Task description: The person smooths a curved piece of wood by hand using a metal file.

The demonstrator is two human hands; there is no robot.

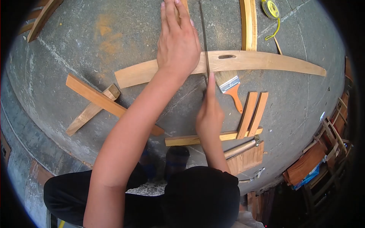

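Observation:
My left hand (178,41) lies with its fingers stretched out flat at the top of the view, over a wooden strip (185,5) that is mostly hidden. My right hand (210,114) is closed around the handle of a handsaw (205,41), its index finger pointing along the blade. Seen nearly edge-on, the dark blade runs away from me, passing close to the right of my left hand. Below both crosses a long curved board (266,60) with a dark knot. A paintbrush (232,86) with an orange handle lies just right of my right hand.
On the concrete floor are a wooden beam (249,26), a yellow tape measure (270,9), crossed wood pieces (95,97), two short slats (253,116) over a longer strip (182,141), and a hammer (243,148) beside a board (249,159). Scrap wood (308,163) is piled at right.

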